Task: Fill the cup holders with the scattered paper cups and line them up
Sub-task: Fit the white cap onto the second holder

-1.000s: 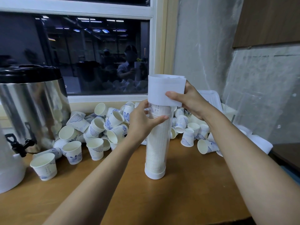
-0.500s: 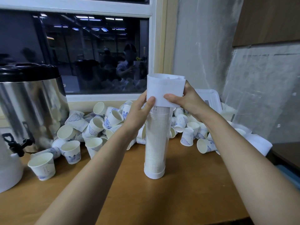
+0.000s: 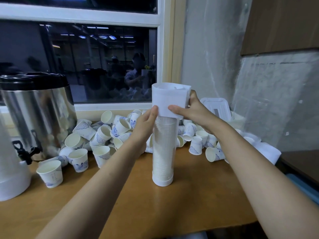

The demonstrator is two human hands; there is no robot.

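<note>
The cup holder [image 3: 163, 152] is standing upright on the desk [image 3: 189, 204]. Fingers of the left hand [image 3: 144, 125] are curling round its tube; the right hand [image 3: 193, 111] is gripping its white cap [image 3: 170, 99]. Loose paper cups [image 3: 103, 133] are lying from 9 to 2 o'clock.

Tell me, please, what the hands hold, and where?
The cup holder: right hand grips its white top collar, left hand the tube just under it.

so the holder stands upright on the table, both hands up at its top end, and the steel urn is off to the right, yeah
Not quite: the urn is off to the left, not the right. The head view shows it. The rest holds: holder upright on the table, left hand and right hand at its top end.
</note>
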